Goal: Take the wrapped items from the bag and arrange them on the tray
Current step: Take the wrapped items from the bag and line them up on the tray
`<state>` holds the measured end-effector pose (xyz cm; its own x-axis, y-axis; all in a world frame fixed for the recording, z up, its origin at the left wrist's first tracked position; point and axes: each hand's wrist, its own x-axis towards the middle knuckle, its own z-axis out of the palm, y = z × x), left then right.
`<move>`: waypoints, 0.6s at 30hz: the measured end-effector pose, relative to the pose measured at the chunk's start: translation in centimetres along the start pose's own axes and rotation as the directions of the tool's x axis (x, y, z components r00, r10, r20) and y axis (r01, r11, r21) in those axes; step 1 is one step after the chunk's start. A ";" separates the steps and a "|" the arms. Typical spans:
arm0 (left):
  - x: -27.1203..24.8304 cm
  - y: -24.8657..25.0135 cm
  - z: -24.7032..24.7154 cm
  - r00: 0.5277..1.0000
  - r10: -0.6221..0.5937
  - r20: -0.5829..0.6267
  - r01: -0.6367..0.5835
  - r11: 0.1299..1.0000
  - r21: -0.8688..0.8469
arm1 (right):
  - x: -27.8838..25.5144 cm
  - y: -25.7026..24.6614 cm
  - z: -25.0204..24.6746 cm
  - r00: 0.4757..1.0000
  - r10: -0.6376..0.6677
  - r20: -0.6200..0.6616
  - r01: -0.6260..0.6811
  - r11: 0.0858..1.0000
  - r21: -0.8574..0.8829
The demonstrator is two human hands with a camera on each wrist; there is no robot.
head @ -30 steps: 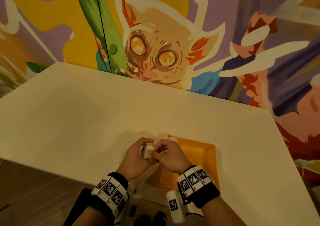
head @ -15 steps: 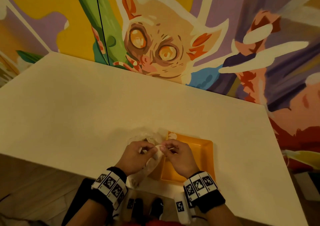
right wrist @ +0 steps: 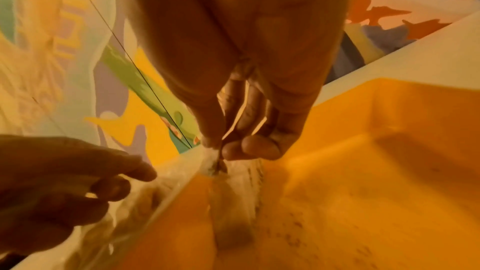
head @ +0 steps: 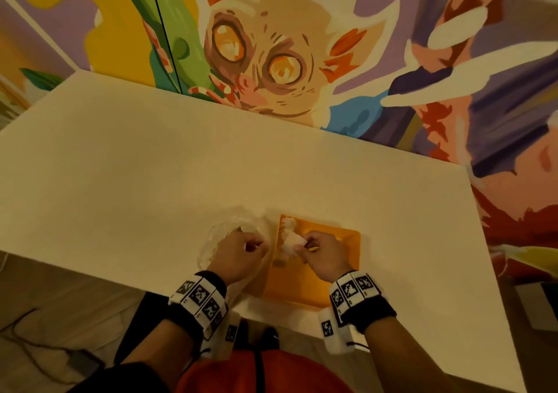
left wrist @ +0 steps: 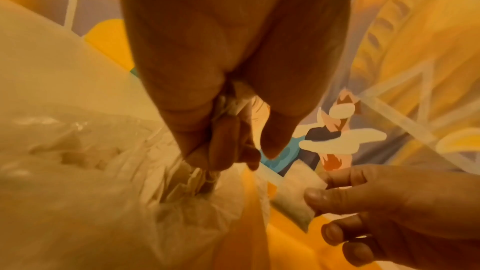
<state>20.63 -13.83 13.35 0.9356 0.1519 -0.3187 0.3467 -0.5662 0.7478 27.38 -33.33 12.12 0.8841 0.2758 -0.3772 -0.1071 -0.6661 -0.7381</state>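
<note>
left hand (head: 241,252) grip: bunched clear plastic bag (head: 217,238) | right hand (head: 324,253) grip: pinching white wrapped item (head: 290,243) over orange plastic tray (head: 347,235)

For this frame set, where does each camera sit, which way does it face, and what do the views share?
Head: worn high, looks down at table, orange tray, both hands, banded wrists.
Left wrist: looks along left hand gripping plastic bag.
Right wrist: looks along right hand pinching wrapped item over tray.
Shared: each wrist view shows the other hand.
</note>
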 end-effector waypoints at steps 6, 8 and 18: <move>-0.9 1.0 1.4 0.986 -0.160 0.052 0.147 0.969 0.200 | 0.5 1.1 1.3 0.982 0.110 0.153 -0.090 0.987 -0.132; -0.9 1.1 1.8 0.985 -0.164 0.047 0.151 0.965 0.215 | 0.7 0.8 1.9 0.971 0.109 0.212 -0.074 0.983 -0.165; -0.9 1.3 2.5 0.978 -0.198 0.066 0.178 0.957 0.230 | 2.2 -0.4 3.0 0.969 0.187 0.160 -0.130 0.940 -0.315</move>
<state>20.09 -16.72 13.13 0.8418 0.2074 -0.4983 0.4832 -0.7012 0.5243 28.02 -30.38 9.85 0.7639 0.2535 -0.5934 -0.0724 -0.8801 -0.4692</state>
